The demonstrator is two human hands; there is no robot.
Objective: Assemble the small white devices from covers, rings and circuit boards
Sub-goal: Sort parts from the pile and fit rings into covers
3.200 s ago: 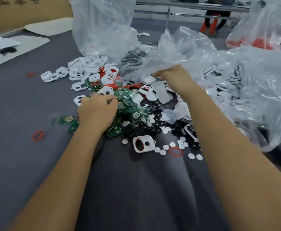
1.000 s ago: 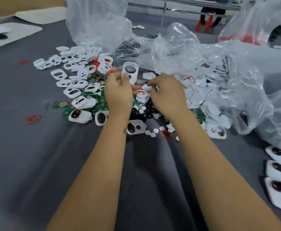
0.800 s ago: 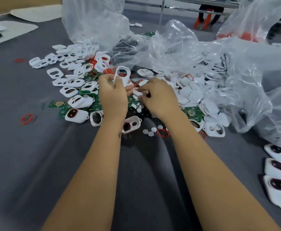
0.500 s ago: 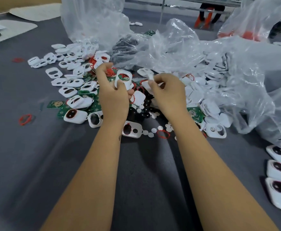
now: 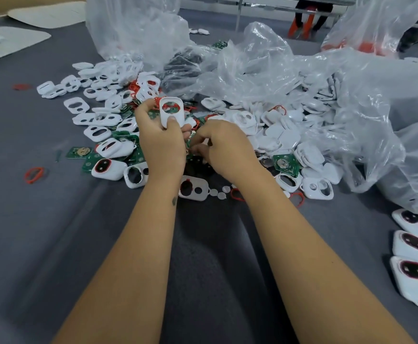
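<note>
My left hand (image 5: 159, 142) holds a white cover (image 5: 171, 114) upright over the parts pile, thumb pressed on its lower end; through its oval hole I see red and green. My right hand (image 5: 224, 147) sits just to the right with fingers curled down into the pile, pinching something small that I cannot make out. Loose white covers (image 5: 101, 120), green circuit boards (image 5: 78, 152) and red rings (image 5: 34, 174) lie scattered on the grey table. Another white cover (image 5: 193, 188) lies flat between my wrists.
Crumpled clear plastic bags (image 5: 265, 68) full of white parts fill the back and right. Three assembled white devices (image 5: 411, 244) lie at the right edge. A green board (image 5: 286, 165) sits right of my right hand. White sheets (image 5: 46, 14) lie far left.
My right hand has dropped from chest-height pinching down into the pile. My left hand has kept the white cover, turning it more upright.
</note>
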